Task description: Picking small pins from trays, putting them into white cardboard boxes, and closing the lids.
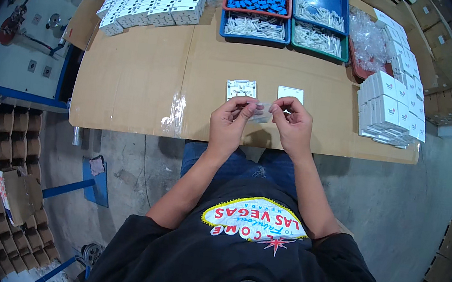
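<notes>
We are pinching a clear bag [259, 110] between both hands [230, 123] [293, 128], its long axis running left-right, just nearer us than the plate [242, 89].

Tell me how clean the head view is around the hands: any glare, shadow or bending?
Head view: even light, the left hand and right hand sharp, holding a small clear bag; glare on the tape strip; soft hand shadows on the cardboard-covered table; table edges bow, corners black.
</notes>
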